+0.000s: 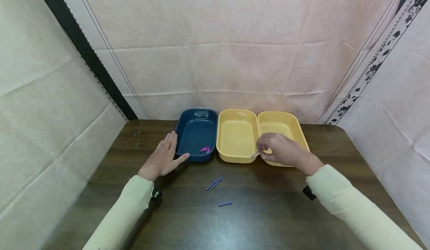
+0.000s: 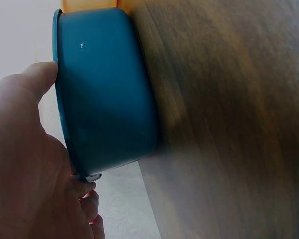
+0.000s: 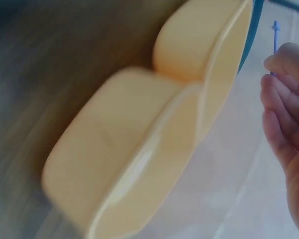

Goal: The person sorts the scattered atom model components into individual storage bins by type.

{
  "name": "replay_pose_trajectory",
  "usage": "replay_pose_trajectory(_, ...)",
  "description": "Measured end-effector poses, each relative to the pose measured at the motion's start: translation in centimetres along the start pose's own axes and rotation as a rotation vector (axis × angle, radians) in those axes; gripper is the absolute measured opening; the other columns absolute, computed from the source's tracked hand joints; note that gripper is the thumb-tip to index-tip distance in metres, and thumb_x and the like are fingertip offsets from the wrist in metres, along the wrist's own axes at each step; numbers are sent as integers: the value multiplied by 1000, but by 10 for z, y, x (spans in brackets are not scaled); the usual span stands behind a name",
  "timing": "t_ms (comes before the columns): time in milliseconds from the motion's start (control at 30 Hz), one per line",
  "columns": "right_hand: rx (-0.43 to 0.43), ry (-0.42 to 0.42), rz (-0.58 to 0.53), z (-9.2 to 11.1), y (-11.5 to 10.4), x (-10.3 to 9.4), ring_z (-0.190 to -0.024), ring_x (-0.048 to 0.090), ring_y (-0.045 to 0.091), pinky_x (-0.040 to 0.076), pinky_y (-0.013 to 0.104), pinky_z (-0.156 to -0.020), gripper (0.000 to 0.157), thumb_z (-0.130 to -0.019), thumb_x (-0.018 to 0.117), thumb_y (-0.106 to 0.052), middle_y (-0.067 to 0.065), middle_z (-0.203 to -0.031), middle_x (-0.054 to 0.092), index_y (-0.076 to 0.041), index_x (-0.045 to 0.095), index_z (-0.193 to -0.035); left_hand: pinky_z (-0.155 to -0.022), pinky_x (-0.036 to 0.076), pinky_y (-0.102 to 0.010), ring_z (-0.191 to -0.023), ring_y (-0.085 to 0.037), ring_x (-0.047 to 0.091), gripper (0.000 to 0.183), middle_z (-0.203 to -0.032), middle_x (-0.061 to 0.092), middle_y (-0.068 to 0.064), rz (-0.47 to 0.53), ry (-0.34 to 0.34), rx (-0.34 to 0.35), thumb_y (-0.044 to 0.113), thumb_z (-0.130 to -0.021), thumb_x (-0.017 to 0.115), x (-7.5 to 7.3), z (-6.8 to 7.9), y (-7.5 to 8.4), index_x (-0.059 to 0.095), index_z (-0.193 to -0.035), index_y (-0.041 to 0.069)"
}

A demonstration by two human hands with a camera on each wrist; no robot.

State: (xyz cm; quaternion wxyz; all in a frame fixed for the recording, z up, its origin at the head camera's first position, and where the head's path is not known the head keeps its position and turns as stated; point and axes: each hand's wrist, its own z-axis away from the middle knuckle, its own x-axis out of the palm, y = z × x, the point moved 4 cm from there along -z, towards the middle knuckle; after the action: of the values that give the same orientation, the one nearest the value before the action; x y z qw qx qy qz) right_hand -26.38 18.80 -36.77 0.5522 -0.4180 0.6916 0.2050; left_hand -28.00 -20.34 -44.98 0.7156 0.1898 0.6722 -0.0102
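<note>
My left hand (image 1: 162,156) rests on the left front corner of the dark blue bin (image 1: 196,130), fingers straight along its side and thumb at the front rim. Two small magenta pieces (image 1: 204,149) lie inside that bin, near its front right. Over the front of the right yellow bin (image 1: 280,125), my right hand (image 1: 280,149) pinches a thin purple plastic stick (image 3: 275,40) between thumb and forefinger. The stick has a small collar near its free end, which points toward the middle yellow bin (image 1: 236,130). Other purple sticks (image 1: 225,204) lie on the table.
The three bins stand side by side along the back of the dark wooden table (image 1: 188,220). Two more loose sticks (image 1: 213,183) lie close together in front of the blue bin. Pale patterned cloth (image 1: 215,55) hangs behind and on both sides.
</note>
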Motion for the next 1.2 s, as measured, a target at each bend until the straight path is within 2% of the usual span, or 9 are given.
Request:
replay_pose_trajectory(167,91,12,41,25,34,-9,-77,59,9,53,26,-66,19,-83,80,1,-5,-80,63,-13,69,-84,-133,15,-60,-164,-46,9,106,-178,5,-22,-6,4,1,74,-103,41,1,0,0,8,-168,-3)
replay_pose_trajectory(367,248,53,105,44,51,-13,-84,68,23,61,42,-75,15,-86,82,-3,10,-91,72,-1,73,-98,-133,15,-60,-164,-46,9,105,-178,6,-22,-16,0,-4,72,-103,42,0,0,2,9,-168,-4)
replay_pose_trajectory(467,165,63,74,44,22,1,-89,70,22,62,42,-80,19,-89,83,-11,8,-96,73,-1,75,-104,-133,15,-61,-165,-46,8,106,-178,6,-22,-10,0,1,73,-103,41,0,-1,3,9,-168,-4)
replay_pose_trajectory(533,34,29,26,41,-12,21,-91,69,17,62,36,-82,20,-91,83,-18,3,-98,73,-5,76,-105,-133,14,-60,-165,-46,8,106,-178,5,-22,-8,-1,1,73,-103,41,0,-1,2,8,-168,-4)
replay_pose_trajectory(667,-189,-169,-49,40,-86,74,-95,63,2,57,17,-83,28,-96,77,-38,-8,-105,69,-15,74,-112,-134,13,-60,-165,-46,7,106,-178,3,-21,-5,-1,-4,72,-103,42,0,0,1,7,-168,-3)
replay_pose_trajectory(833,-372,-323,-148,35,-134,116,-79,47,-10,37,-1,-69,7,-96,75,-26,-13,-89,61,-21,70,-96,-134,13,-60,-165,-46,7,106,-178,4,-21,5,-1,-4,73,-103,41,1,1,2,7,-168,-3)
replay_pose_trajectory(933,-351,-325,-195,27,-126,110,-74,44,-12,34,-2,-65,10,-91,75,-14,-13,-83,63,-21,70,-88,-134,13,-60,-165,-46,7,106,-178,4,-22,8,-3,-3,73,-103,41,1,2,2,7,-168,-3)
replay_pose_trajectory(1033,-222,-288,-207,19,-99,88,-75,48,-10,42,1,-63,8,-87,76,-12,-11,-85,65,-18,72,-89,-134,13,-60,-164,-46,7,105,-178,4,-22,6,-5,-3,71,-103,42,0,4,2,7,-168,-4)
replay_pose_trajectory(1200,-63,-110,-179,14,-40,39,-72,54,-2,49,12,-61,11,-83,76,-4,-9,-80,63,-14,73,-86,-133,13,-60,-164,-46,8,104,-178,5,-22,6,6,8,71,-104,42,-2,3,2,7,-167,-4)
